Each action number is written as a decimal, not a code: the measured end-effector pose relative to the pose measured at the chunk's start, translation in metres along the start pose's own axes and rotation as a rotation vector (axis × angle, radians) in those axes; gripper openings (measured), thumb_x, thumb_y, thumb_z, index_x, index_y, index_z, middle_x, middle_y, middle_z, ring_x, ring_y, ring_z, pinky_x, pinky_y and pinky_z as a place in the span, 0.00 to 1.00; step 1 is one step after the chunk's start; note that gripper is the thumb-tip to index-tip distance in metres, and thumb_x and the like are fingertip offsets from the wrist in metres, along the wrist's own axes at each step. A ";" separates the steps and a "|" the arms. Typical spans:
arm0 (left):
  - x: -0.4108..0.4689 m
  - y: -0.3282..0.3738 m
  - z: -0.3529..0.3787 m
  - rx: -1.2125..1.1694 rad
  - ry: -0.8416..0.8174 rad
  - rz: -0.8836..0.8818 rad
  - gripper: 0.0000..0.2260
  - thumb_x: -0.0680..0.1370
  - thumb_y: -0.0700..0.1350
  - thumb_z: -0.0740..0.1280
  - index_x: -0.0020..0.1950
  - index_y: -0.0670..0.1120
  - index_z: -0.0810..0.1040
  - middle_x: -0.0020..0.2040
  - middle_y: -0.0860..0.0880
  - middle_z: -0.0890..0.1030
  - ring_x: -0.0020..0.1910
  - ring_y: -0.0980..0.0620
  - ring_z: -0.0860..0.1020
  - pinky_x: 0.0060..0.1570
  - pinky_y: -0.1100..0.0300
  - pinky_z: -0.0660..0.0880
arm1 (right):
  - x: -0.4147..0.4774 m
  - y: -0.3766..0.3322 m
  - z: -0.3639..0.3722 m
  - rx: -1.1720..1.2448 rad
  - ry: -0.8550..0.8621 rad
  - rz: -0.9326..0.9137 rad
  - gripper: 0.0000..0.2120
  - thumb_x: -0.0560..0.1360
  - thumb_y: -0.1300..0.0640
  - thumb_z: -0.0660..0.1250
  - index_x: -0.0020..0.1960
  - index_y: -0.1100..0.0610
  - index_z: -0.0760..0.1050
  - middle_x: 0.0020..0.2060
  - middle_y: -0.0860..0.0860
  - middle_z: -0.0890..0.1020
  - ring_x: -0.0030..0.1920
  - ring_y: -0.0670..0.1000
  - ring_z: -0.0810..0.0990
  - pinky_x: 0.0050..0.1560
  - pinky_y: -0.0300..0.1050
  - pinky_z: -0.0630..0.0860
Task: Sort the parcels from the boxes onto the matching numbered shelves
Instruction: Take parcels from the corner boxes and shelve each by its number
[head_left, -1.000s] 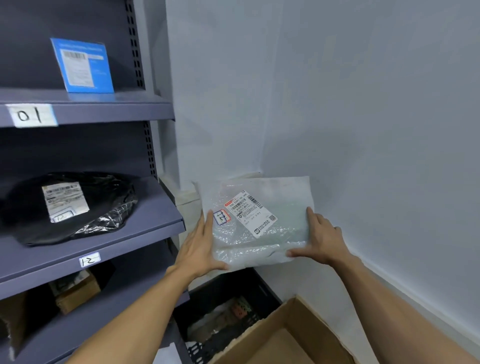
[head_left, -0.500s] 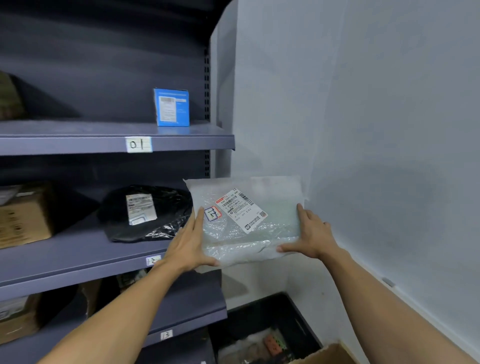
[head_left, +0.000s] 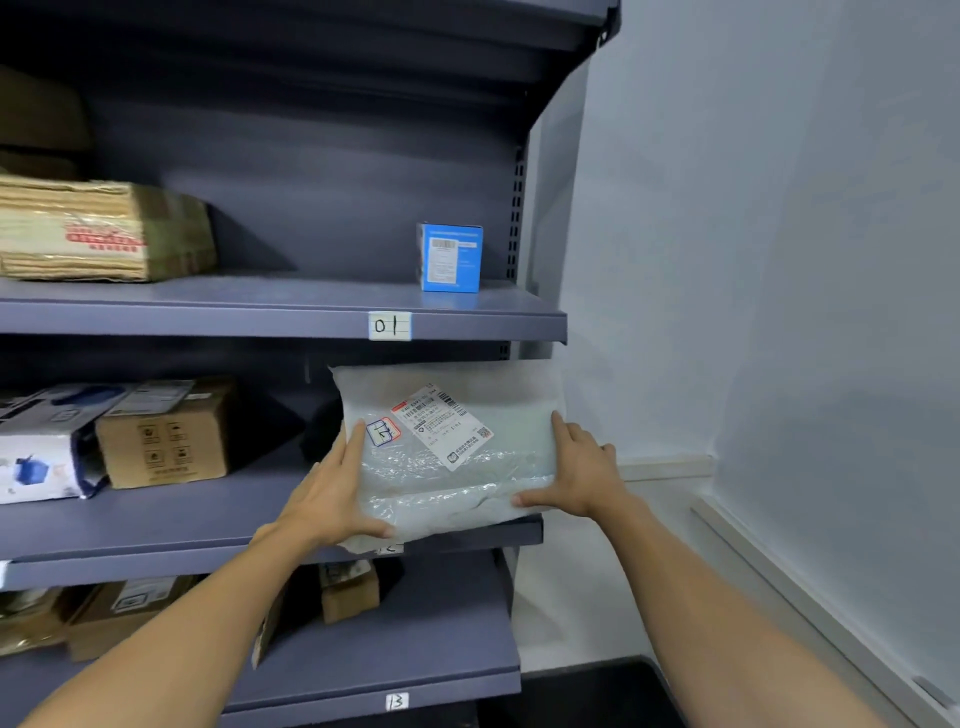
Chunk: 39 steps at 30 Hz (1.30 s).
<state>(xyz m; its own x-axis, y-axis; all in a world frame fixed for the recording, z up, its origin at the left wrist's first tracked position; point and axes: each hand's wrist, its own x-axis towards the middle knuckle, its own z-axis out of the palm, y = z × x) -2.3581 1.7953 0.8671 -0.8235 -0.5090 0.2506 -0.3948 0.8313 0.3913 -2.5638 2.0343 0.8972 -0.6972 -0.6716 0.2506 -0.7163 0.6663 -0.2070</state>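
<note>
Since half a second ago, the parcel (head_left: 447, 452) has come over from in front of the wall (head_left: 779, 312) to the right end of the middle shelf (head_left: 182, 519), and it now hides most of the black bag (head_left: 319, 431) that lies there. Both hands hold the parcel up flat, with its white label (head_left: 447, 426) facing out. The left hand (head_left: 332, 493) grips the left edge, thumb on the front near the bottom corner and fingers reaching up the side. The right hand (head_left: 582, 473) grips the right edge the same way, thumb on the front along the bottom. The parcel is a see-through bubble bag with a small sticker (head_left: 383, 432) next to the label; the mark on it is too blurry to read. The bottom of the parcel hangs over the front lip of the middle shelf and covers part of the number tag (head_left: 390, 548) there. I cannot tell if it rests on the shelf yet. Above is the shelf tagged 01 (head_left: 234, 322), with a blue box (head_left: 450, 257) standing on it. Below is the shelf tagged 13 (head_left: 457, 688). A brown box (head_left: 166, 431) sits further left on the middle shelf.
</note>
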 end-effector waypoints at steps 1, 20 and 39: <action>-0.001 -0.006 -0.004 0.002 0.004 -0.010 0.67 0.59 0.61 0.82 0.80 0.52 0.34 0.81 0.55 0.44 0.77 0.45 0.59 0.69 0.47 0.68 | 0.005 -0.007 0.002 -0.001 -0.005 -0.014 0.64 0.62 0.30 0.75 0.81 0.57 0.43 0.74 0.53 0.65 0.72 0.55 0.65 0.68 0.57 0.62; 0.061 -0.075 -0.031 0.179 -0.074 -0.144 0.72 0.58 0.64 0.81 0.77 0.49 0.26 0.80 0.48 0.33 0.80 0.44 0.52 0.76 0.47 0.60 | 0.089 -0.057 0.044 -0.028 -0.088 -0.046 0.63 0.62 0.25 0.71 0.81 0.56 0.45 0.75 0.57 0.63 0.75 0.59 0.63 0.73 0.63 0.62; 0.107 -0.094 0.032 0.343 -0.323 -0.041 0.68 0.50 0.87 0.38 0.79 0.46 0.30 0.79 0.49 0.30 0.78 0.50 0.32 0.77 0.42 0.40 | 0.129 -0.050 0.105 -0.027 -0.279 -0.172 0.51 0.70 0.22 0.54 0.82 0.47 0.40 0.81 0.53 0.38 0.79 0.61 0.34 0.78 0.64 0.43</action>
<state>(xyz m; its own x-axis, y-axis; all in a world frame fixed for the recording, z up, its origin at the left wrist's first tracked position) -2.4224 1.6695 0.8284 -0.8674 -0.4929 -0.0682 -0.4968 0.8653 0.0660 -2.6207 1.8798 0.8403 -0.5498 -0.8353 0.0099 -0.8257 0.5416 -0.1580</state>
